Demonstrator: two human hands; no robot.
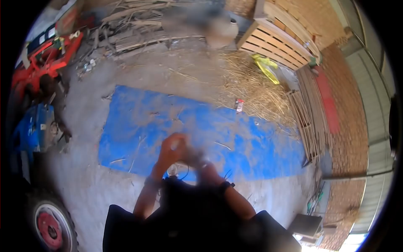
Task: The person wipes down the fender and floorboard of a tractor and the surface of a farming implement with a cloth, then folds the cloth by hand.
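Note:
My left hand (171, 149) is raised in front of my body, its fingers curled round toward the thumb. A blurred grey-brown shape (192, 157) lies between my two hands, touching the left fingertips; its kind cannot be made out. My right hand (208, 173) is close beside that shape, with its fingers smeared and partly hidden. A small bright spot shows near the right fingers. Below the hands, a thin black cord (187, 173) loops near a pale round thing (172, 170). Under the hands, a dusty blue sheet (130, 126) is spread on the floor.
Straw (256, 94) lies beyond the sheet, with a yellow bag (266, 67) and a small red packet (239, 105). A slatted wooden crate (275, 44) and wooden pallets (303, 119) stand right. Red machinery (50, 63) and a wheel (51, 229) are left; wood (138, 40) is piled behind.

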